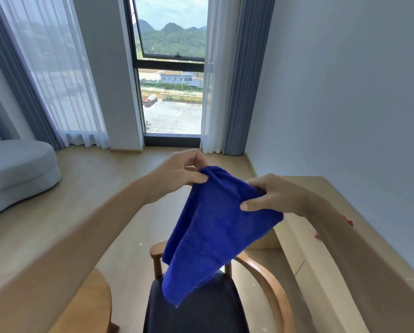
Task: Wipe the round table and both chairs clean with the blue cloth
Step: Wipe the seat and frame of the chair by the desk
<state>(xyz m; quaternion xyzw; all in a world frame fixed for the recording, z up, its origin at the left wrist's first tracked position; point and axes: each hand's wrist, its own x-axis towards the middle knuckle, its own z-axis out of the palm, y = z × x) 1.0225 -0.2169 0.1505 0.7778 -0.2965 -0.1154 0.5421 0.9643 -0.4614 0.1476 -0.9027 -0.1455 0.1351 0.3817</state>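
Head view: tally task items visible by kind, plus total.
Blue cloth: 1, held by left hand and right hand
Wooden chair: 1
Round table: 1, edge only
Hands: 2
Total: 5

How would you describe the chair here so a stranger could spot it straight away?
Start at the tall window straight ahead, then drop to the bottom of the view, under the blue cloth held up by both hands. The chair stands there, alone in having a dark seat and a curved wooden back rail.
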